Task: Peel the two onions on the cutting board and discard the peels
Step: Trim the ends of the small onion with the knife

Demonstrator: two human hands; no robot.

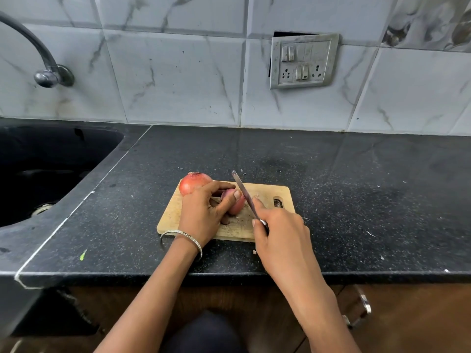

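At the centre of the frame, our left hand curls around the smaller onion on the cutting board, thumb across its top. Our right hand grips the knife by its handle, forefinger along the spine. The blade lies against that onion and is possibly cutting in. The larger, unpeeled onion sits at the board's upper left corner, just behind our left hand.

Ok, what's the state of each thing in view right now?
Left hand: grips the small onion.
Small onion: held down on the board, knife at its right side.
Big onion: unpeeled, at the board's far left corner.
Right hand: grips the knife.
Knife: blade against the small onion, tip pointing away.
Board: flat on the counter.
Tap: spout out of view, cannot tell.
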